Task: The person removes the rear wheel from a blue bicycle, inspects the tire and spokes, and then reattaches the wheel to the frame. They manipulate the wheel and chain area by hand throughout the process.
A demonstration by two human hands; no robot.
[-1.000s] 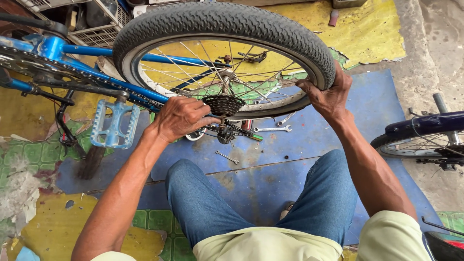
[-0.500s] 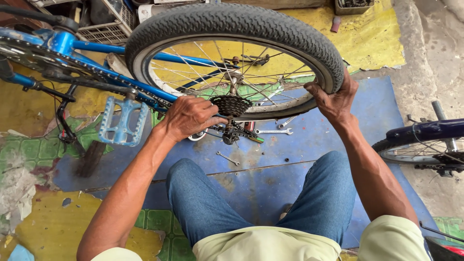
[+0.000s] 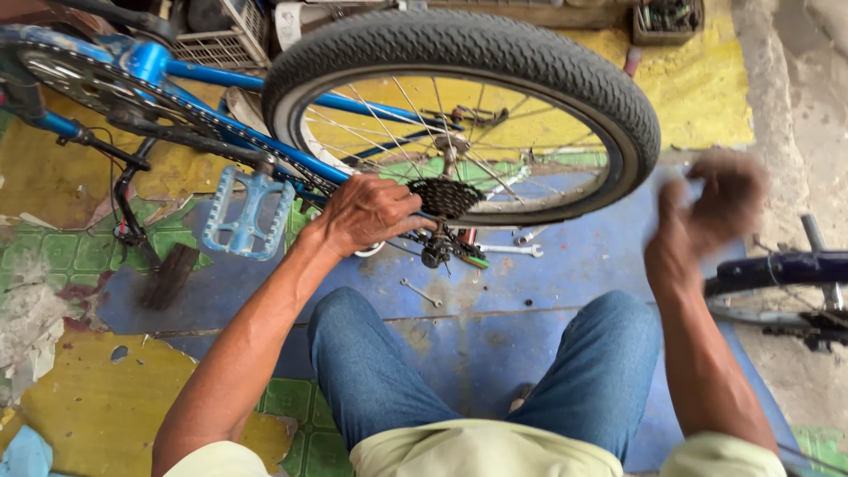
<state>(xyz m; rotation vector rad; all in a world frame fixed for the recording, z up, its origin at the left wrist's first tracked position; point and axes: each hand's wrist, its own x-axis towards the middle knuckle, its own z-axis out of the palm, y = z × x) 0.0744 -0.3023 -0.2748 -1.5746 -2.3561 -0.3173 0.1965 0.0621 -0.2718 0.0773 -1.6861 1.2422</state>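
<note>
Head view, looking down over my knees at an upturned blue bike (image 3: 177, 75) on a patchy floor mat (image 3: 565, 265).

Left hand (image 3: 367, 212): fingers curled together, clamped on the frame tube just beside the sprocket cluster (image 3: 446, 196). Knuckles up, thumb toward the hub. The hand sits at the lower left of the wheel (image 3: 459, 115), touching the frame where the chain (image 3: 203, 124) runs in.

Right hand (image 3: 707, 216): off the tyre, in the air near the wheel's right edge, above the blue part of the mat. It is badly blurred; fingers look loosely spread, holding nothing I can make out, but I cannot tell for sure.

Wheel: upright, tyre knobbly and black, spokes clear, sprockets facing me. The derailleur (image 3: 442, 252) hangs just below the sprockets, close under the left hand.

Around: a light blue pedal (image 3: 247, 212) left of the left hand, on its crank. Two spanners on the mat: one (image 3: 508, 250) just right of the derailleur, a smaller one (image 3: 420, 291) nearer my knees. A second wheel (image 3: 782, 291), dark, at the mat's right edge, well apart from the right hand. A wire crate (image 3: 225, 44) along the far edge, behind the frame. My legs in jeans (image 3: 380, 371) fill the near edge of the mat.
</note>
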